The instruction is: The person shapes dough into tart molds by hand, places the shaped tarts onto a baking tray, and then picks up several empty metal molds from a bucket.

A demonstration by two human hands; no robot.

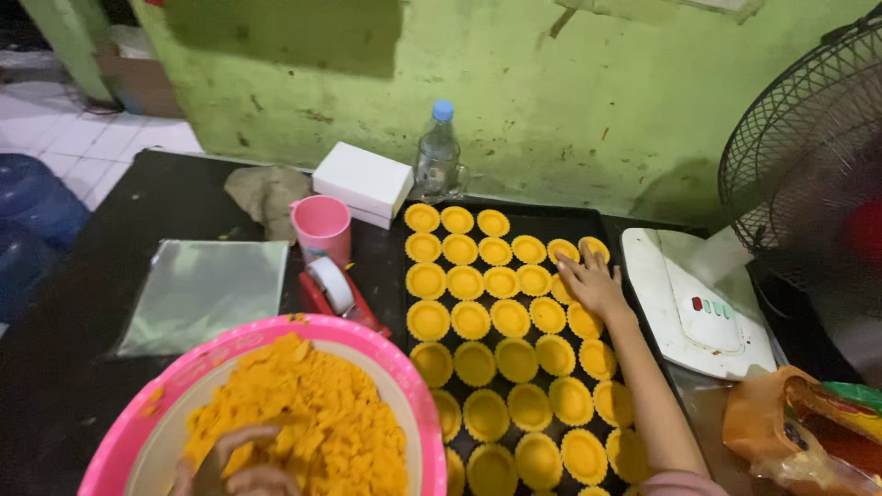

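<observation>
Reaching across a black tray (574, 223) of yellow tart shells (516, 359), the right hand (591, 280) lies spread while the left hand (241, 467) curls into crumbs (312, 413) in a pink bowl (184, 372).

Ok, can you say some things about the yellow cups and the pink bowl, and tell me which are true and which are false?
1. The right hand rests on the yellow tart shells in the black tray. True.
2. The pink bowl is empty. False: it holds orange crumbly filling.
3. The left hand is in the bowl. True.
4. The pink cup sits inside the tray. False: it stands left of the tray.
5. The bottle has a red cap. False: it is blue.
</observation>
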